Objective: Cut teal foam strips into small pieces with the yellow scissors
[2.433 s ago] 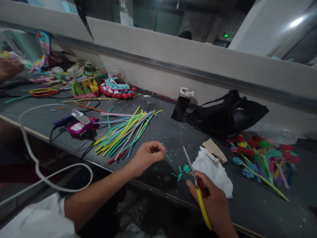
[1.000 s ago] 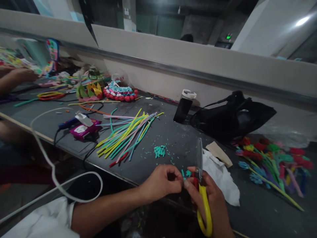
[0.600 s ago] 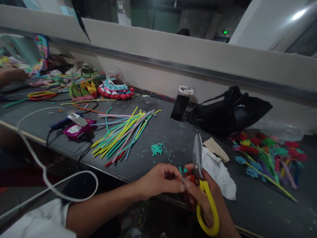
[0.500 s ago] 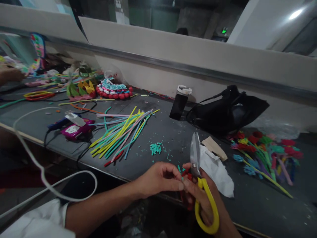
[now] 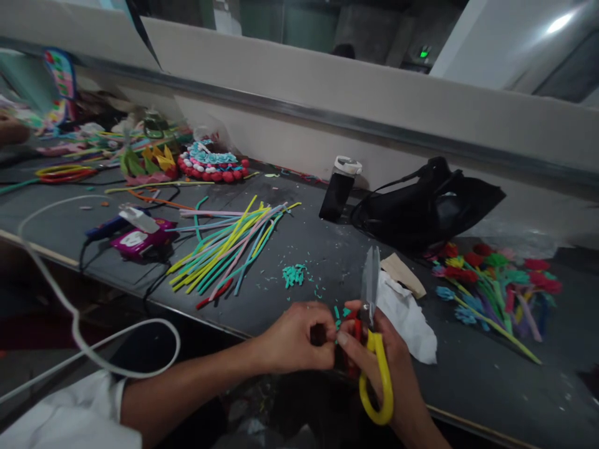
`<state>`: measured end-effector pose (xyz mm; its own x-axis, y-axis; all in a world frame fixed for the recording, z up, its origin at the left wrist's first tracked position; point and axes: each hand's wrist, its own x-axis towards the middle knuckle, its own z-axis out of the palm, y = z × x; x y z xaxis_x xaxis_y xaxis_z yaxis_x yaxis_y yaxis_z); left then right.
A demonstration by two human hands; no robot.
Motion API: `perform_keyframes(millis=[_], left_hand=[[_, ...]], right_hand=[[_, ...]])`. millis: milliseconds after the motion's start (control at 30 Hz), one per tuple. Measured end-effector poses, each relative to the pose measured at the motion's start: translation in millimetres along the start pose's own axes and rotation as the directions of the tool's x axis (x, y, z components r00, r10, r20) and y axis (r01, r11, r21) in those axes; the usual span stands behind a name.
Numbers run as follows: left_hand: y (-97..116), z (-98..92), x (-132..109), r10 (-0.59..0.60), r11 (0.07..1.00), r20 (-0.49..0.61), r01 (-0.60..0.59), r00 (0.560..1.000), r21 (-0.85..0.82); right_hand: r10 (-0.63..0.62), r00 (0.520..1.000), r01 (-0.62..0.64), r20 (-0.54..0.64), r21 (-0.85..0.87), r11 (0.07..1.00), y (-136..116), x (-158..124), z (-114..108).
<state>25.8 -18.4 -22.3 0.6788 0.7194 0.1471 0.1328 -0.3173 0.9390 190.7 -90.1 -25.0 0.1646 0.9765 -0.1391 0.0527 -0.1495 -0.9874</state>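
My left hand [image 5: 299, 337] is above the near table edge, with thumb and fingers curled into a pinch beside the right fingertips. What it pinches is too small to make out; a bit of teal shows between the two hands. In my right hand [image 5: 390, 368] is a pair of scissors [image 5: 372, 299] with yellow handles, blades pointing up and away. A red object [image 5: 356, 337], partly hidden by the fingers, is also in that hand. Just beyond the hands lie a few teal snippets [image 5: 337, 313] and a small pile of cut teal pieces [image 5: 293, 275].
Long coloured pipe cleaners [image 5: 234, 246] lie left of the pile. Further left are a purple device [image 5: 143, 240] and a white cable [image 5: 70, 305]. A dark bottle [image 5: 339, 190], black bag [image 5: 430, 206], white tissue [image 5: 405, 318] and pipe-cleaner flowers [image 5: 500, 287] sit right. Another person's hand [image 5: 13, 131] shows far left.
My left fingers have curled in more and drawn slightly left. The right hand has turned a little, bringing the scissors' yellow handles left and upward. The whole view has shifted slightly.
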Motion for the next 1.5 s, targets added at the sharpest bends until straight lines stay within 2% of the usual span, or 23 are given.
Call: perform_keyframes(millis=[67,267,367,467,567,667,733,833,1100,1333,1500], left_hand=[[0.4,1.2,-0.5,0.018,0.999,-0.023,-0.016,1.0,0.05],[0.0,5.5,-2.4,-0.112,0.993,-0.019,0.112,0.994,-0.023],[-3.3,10.5,-3.7,-0.197,0.963,-0.009,0.192,0.98,-0.187],[-3.2,9.1,-2.1,-0.281,0.844,0.022,0.258,0.959,-0.469],[1.6,-1.7,2.0,-0.33,0.715,-0.044,0.219,0.943,-0.664],[6.8,-13.4,5.5,-0.332,0.659,-0.136,0.127,0.933,-0.742],[8.5,-17.4,6.4,-0.319,0.635,-0.17,0.077,0.932,-0.769],[9.0,-18.0,5.7,-0.313,0.614,-0.195,0.042,0.93,-0.788],[8.4,-17.2,4.6,-0.346,0.61,-0.204,0.054,0.916,-0.791],[10.0,-16.6,5.2,-0.358,0.611,-0.199,0.068,0.912,-0.789],[10.3,-16.2,4.7,-0.36,0.608,-0.195,0.071,0.912,-0.791]], right_hand=[[-0.043,0.998,0.039,-0.045,-0.069,0.997,-1.7,-0.9,-0.3],[-0.263,0.951,0.207,-0.165,-0.295,0.933,-6.6,-3.7,2.3],[-0.338,0.927,0.257,-0.164,-0.381,0.888,-7.9,-4.9,2.3],[-0.381,0.915,0.273,-0.134,-0.489,0.829,-4.0,-5.2,-0.4],[-0.499,0.861,0.333,-0.101,-0.629,0.702,5.0,-4.0,-4.1],[-0.651,0.759,0.417,-0.02,-0.753,0.509,14.6,-2.6,-6.2],[-0.683,0.729,0.452,0.053,-0.786,0.421,19.1,-2.3,-6.8],[-0.667,0.737,0.457,0.11,-0.807,0.373,23.5,-2.5,-7.2],[-0.653,0.746,0.442,0.13,-0.831,0.339,33.3,-3.0,-11.9],[-0.588,0.8,0.402,0.119,-0.834,0.378,36.0,-5.1,-14.7],[-0.58,0.805,0.425,0.129,-0.807,0.411,40.1,-7.7,-16.5]])
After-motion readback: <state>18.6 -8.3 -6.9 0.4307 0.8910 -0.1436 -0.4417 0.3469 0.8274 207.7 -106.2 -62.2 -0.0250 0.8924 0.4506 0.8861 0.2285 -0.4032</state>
